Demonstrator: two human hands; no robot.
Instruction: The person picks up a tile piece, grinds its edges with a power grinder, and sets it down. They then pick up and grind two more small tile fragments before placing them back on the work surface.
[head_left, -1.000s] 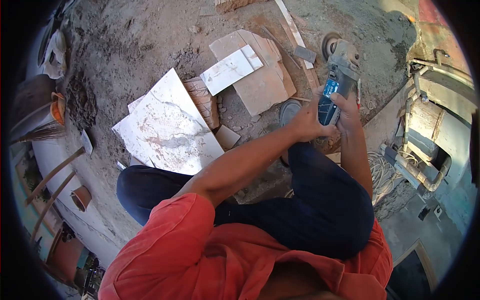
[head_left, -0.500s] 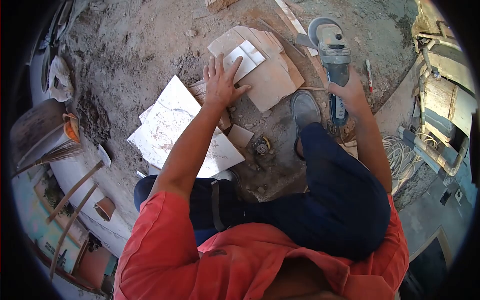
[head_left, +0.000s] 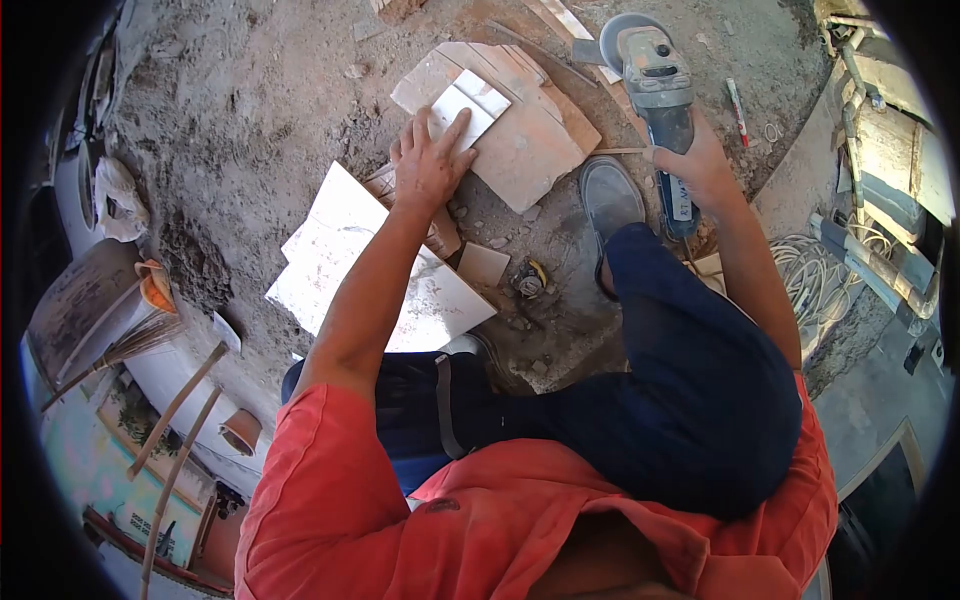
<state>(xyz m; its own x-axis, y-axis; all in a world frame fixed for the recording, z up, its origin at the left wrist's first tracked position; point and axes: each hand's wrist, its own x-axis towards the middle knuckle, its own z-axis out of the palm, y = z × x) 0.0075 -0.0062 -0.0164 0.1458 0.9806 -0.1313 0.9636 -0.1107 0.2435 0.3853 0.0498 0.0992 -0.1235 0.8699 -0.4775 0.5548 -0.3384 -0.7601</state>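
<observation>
**Tile [head_left: 470,112] under the left hand [head_left: 425,170], grinder [head_left: 660,88] in the right hand [head_left: 698,165]**

The tile lies flat on the slab [head_left: 535,155], a line crossing it near its far end; whether cut or joint cannot be told. The left hand is spread, fingers apart, resting on the near end rather than clasping it. The right hand is wrapped round the grinder's body, its disc [head_left: 612,45] well apart from the tile; whether it spins cannot be told.

Good practice, as judged here, calls for even downward pressure, fingertips outside the disc's line, a firm grip well back on the grinder, and eye protection against chips. The slab, broken along its right side, could rock, so its seating deserves a check.

The slab rests on gritty, uneven earth [head_left: 250,130]. Beside it stands a shoe [head_left: 610,195]; nearer the body lies a large tile [head_left: 440,308]. Farther right are a marker [head_left: 737,112], coiled cord [head_left: 800,278] and pipework [head_left: 852,95].
</observation>
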